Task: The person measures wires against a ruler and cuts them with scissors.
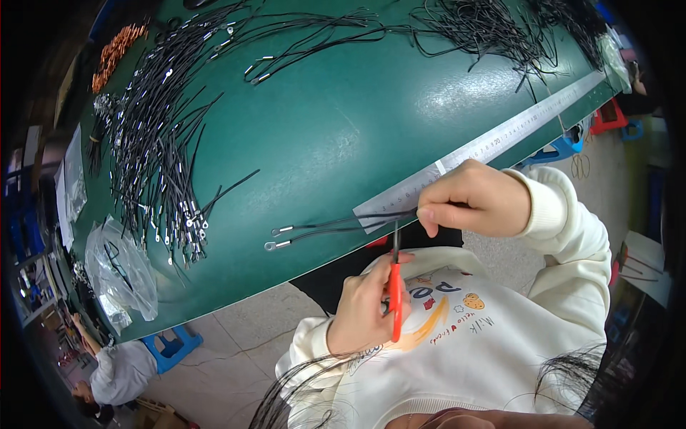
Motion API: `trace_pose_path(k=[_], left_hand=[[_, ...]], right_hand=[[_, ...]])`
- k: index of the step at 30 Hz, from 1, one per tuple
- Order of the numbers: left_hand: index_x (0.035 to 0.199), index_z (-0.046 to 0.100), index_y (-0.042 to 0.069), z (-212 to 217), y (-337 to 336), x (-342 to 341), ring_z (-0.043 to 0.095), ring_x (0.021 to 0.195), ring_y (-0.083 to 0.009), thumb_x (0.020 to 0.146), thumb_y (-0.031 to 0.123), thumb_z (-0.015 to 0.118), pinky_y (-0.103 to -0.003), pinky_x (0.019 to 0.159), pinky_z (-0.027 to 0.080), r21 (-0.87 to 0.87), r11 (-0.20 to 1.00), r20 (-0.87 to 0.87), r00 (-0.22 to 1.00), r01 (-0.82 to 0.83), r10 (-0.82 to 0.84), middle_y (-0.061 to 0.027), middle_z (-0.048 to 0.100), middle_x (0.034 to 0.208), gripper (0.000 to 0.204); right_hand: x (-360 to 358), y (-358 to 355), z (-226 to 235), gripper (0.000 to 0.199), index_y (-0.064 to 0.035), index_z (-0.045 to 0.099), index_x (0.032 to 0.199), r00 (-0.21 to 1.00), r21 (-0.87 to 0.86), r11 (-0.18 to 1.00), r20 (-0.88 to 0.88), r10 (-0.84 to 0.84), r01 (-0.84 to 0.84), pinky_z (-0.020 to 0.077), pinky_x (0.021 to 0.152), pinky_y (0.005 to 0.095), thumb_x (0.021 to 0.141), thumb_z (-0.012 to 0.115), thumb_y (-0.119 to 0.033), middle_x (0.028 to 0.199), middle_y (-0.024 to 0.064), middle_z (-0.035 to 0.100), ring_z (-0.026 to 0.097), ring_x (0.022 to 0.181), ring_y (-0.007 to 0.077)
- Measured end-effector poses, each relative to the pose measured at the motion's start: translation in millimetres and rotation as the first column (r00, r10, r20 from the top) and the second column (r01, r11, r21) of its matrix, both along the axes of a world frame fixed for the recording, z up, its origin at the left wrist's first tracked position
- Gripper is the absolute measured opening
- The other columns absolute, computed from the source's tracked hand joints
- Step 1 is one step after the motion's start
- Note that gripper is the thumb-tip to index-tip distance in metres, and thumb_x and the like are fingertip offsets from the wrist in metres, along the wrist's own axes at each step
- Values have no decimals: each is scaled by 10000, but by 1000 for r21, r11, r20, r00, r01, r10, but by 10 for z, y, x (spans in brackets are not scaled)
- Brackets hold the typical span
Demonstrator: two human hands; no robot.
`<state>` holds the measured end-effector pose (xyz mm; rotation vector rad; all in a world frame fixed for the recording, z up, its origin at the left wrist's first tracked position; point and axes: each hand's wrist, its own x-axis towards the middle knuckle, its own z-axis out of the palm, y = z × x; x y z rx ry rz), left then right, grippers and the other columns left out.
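My left hand (369, 306) is closed around the red handles of a pair of scissors (396, 286), whose blades point up toward the table edge. Black wires (325, 231) are pinched between the thumb and fingers of my right hand (471, 200). Their silver ring terminals (275, 246) reach out to the left over the green table. The scissor tips are close to the wires, just left of my right fingers; whether they touch cannot be seen. Under the wires and my right hand lies a long steel ruler (514, 130), slanting along the near edge.
Many black wires with terminals (161, 136) spread over the left of the green table (307, 150). Tangled black wires (486, 36) lie at the back right. Copper-coloured pieces (118, 53) and a clear plastic bag (121, 268) are at the left. Another person (128, 372) and a blue stool (171, 348) are lower left.
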<state>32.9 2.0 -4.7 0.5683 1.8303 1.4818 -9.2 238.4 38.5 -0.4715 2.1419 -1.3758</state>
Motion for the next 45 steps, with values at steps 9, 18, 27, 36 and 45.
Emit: trace_pose_path(k=[9, 18, 27, 36, 45], left_hand=[[1110, 498, -72, -85, 150, 2, 591, 520, -167, 703, -18, 608, -245, 564, 486, -31, 995, -148, 985, -99, 94, -74, 588, 649, 426], [1101, 506, -72, -66, 158, -33, 611, 529, -190, 713, -2, 615, -266, 570, 506, -46, 995, -128, 989, -87, 81, -88, 590, 648, 409], [1088, 501, -84, -53, 100, -61, 622, 532, -219, 728, -5, 603, -281, 566, 515, 2, 994, -110, 988, -107, 107, -105, 574, 641, 383], [957, 507, -65, -120, -11, -37, 570, 484, -222, 774, -38, 557, -294, 501, 463, 59, 976, -168, 961, -211, 218, -113, 527, 603, 192], [1034, 533, -69, -107, -119, -79, 525, 456, -161, 792, -35, 517, -270, 473, 432, 113, 948, -52, 951, -298, 306, -73, 525, 587, 245]], right_hand=[[41, -105, 23, 202, -21, 624, 776, 1000, -9, 1000, -19, -11, 11, 478, 565, 333, 911, 522, -132, 662, 95, 627, 603, 586, 265], [29, -128, 27, 187, -15, 618, 779, 999, 9, 1000, -41, -4, 4, 484, 563, 338, 904, 533, -126, 673, 100, 635, 611, 593, 275], [-15, -232, 41, 170, -21, 630, 768, 985, 49, 998, -168, 40, -33, 467, 521, 304, 896, 529, -70, 650, 72, 618, 592, 543, 226], [-179, -408, 79, 148, -6, 610, 777, 985, 74, 994, -149, 89, -79, 491, 561, 341, 874, 549, -99, 688, 98, 642, 621, 602, 274], [-360, -593, 5, 170, 0, 608, 756, 977, 50, 990, -162, 138, -131, 491, 566, 342, 875, 542, -102, 670, 98, 636, 618, 604, 279]])
